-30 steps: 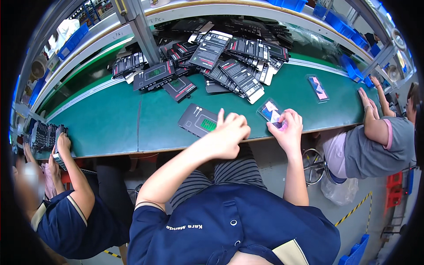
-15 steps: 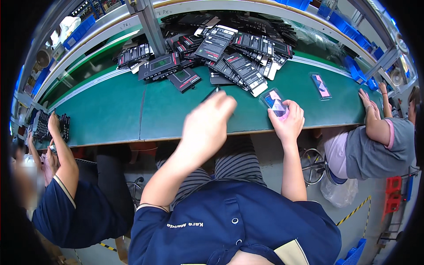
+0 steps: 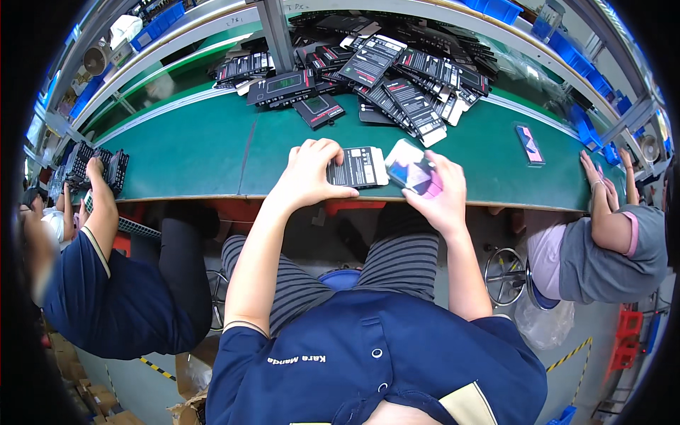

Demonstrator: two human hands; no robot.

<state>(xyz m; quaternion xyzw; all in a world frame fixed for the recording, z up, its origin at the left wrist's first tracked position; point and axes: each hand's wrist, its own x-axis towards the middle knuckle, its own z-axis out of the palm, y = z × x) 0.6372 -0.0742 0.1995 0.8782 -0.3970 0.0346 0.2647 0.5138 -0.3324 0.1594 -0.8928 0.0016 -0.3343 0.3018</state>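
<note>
My left hand grips a flat black box by its left end, near the front edge of the green table. White print covers the box's face, and its white end flap stands open toward the right. Beside that flap, my right hand is closed on a thin clear package with a pink and blue pattern, slightly blurred. The package and the box's open end lie close together; whether they touch I cannot tell.
A heap of black boxes lies at the back of the green table. Another pink-and-blue package rests to the right. One co-worker sits at left with dark racks; another sits at right.
My left hand has come down and now holds a black box. My right hand has shifted slightly left and nearer with the clear package, bringing it beside the box's open end.
</note>
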